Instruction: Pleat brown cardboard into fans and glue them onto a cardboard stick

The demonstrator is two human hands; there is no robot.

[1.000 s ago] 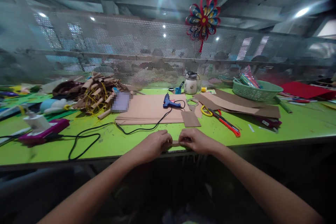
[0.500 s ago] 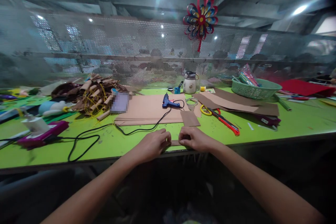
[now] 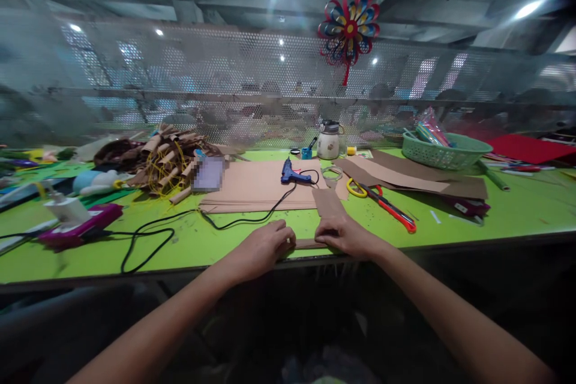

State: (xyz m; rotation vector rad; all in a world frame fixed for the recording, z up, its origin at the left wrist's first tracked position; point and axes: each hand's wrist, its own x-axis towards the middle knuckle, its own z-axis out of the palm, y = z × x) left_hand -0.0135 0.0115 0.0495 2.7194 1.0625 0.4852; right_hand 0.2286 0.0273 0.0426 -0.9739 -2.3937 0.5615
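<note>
Close to the table's front edge, a narrow brown paper strip (image 3: 309, 244) lies between my hands. My left hand (image 3: 270, 247) has its fingers curled and pinched at the strip's left end. My right hand (image 3: 345, 235) is closed too, thumb and fingers pressed on the strip's right part. Both hands cover the strip's ends. Just beyond the right hand is a small brown paper rectangle (image 3: 327, 201), its near edge hidden by that hand. Behind it, a blue glue gun (image 3: 294, 174) rests on a stack of light brown paper sheets (image 3: 252, 183).
Scissors (image 3: 382, 204) and brown sheets (image 3: 396, 173) lie to the right, near a green basket (image 3: 445, 153). Leftward are a pile of rolled paper pieces (image 3: 166, 162), a black cord (image 3: 243, 223) and a purple power strip (image 3: 85, 229). A jar (image 3: 328, 143) stands behind.
My right hand has slid a little to the right, so more of the strip shows between the hands. The left hand stays nearly in place. The whole view has shifted slightly.
</note>
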